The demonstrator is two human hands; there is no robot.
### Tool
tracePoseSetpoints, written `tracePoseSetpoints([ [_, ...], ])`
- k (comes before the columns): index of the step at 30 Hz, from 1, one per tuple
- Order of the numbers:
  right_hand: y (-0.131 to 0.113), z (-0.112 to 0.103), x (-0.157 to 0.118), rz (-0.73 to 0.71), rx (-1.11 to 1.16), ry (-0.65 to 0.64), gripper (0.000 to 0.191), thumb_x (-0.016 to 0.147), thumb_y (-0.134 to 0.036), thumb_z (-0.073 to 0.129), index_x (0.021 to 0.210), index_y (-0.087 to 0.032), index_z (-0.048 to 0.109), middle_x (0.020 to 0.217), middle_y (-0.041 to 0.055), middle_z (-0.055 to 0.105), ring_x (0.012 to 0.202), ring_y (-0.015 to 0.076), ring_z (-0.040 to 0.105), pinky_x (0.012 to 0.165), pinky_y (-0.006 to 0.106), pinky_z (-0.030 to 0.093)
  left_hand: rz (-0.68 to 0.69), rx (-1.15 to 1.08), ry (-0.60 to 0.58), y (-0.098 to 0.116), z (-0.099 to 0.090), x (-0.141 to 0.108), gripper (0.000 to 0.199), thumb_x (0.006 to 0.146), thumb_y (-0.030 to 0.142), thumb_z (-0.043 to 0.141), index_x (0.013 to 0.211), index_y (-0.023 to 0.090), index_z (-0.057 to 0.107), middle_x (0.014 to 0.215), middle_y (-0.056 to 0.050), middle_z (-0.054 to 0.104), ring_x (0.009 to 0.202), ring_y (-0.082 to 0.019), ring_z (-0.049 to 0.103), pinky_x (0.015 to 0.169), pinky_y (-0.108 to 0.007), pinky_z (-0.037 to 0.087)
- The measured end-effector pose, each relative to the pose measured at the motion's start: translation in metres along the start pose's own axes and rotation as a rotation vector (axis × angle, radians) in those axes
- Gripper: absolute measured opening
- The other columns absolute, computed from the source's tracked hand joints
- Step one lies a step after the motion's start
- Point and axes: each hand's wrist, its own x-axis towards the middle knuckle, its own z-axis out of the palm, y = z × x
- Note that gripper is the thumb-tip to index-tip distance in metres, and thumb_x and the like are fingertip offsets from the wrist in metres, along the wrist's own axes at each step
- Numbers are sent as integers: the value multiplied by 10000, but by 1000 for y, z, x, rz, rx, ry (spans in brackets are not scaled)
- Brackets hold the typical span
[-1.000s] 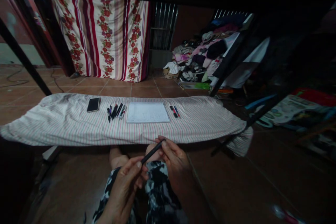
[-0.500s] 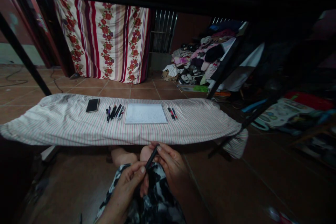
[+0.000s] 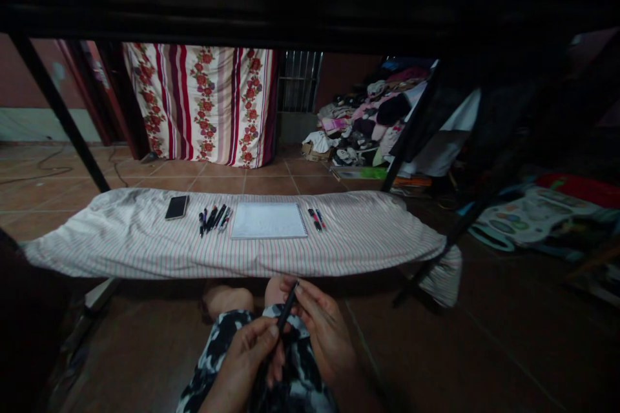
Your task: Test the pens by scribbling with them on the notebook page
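Observation:
A dark pen (image 3: 287,307) is held at a slant above my lap. My left hand (image 3: 252,352) pinches its lower end, and my right hand (image 3: 322,322) grips its upper end between thumb and fingers. Beyond my knees, a spiral notebook (image 3: 268,220) lies open on a striped cloth (image 3: 159,255). Left of the notebook several pens (image 3: 213,219) lie side by side, and a few more pens (image 3: 317,219) rest at its right. A phone (image 3: 177,207) lies flat farther left on the cloth.
A dark metal frame (image 3: 217,10) crosses overhead, with slanted bars at both sides. Behind the cloth-covered surface are a floral curtain (image 3: 206,103) and a heap of clothes (image 3: 375,113). More items (image 3: 533,213) lie on the floor at the right.
The camera view has tilted upward, so the scene sits lower in the frame and more of the overhead frame shows. Both hands still hold the pen, with little change in grip.

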Motion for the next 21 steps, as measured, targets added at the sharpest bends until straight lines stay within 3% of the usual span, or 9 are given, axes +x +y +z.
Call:
tracePoseSetpoints([
  [7, 0, -1, 1, 8, -20, 61, 354, 629, -478, 752, 819, -180, 731, 686, 47, 624, 605, 137, 535, 542, 233, 437, -12, -1, -70, 2, 0, 2, 495, 662, 590, 679, 781, 111, 640, 511, -3, 565, 391, -61, 459, 403, -175, 309],
  [11, 1, 1, 1, -14, -52, 84, 355, 606, -464, 771, 810, -175, 730, 749, 61, 643, 674, 155, 562, 610, 247, 457, -4, -34, -47, -2, 0, 3, 543, 616, 628, 687, 770, 110, 633, 481, 6, 540, 356, -64, 430, 361, -185, 273],
  [17, 2, 3, 4, 0, -102, 38, 336, 668, -494, 719, 808, -189, 731, 698, 55, 630, 614, 142, 540, 577, 245, 446, -34, -66, -62, -4, -4, 3, 544, 622, 619, 687, 795, 106, 637, 502, -1, 555, 363, -64, 441, 366, -184, 281],
  [21, 3, 6, 9, 3, -127, 36, 327, 681, -479, 711, 851, -200, 733, 801, 80, 668, 623, 152, 544, 563, 257, 445, -23, -88, -4, 3, -3, -1, 502, 663, 587, 676, 795, 104, 638, 470, 7, 540, 360, -56, 416, 374, -177, 262],
])
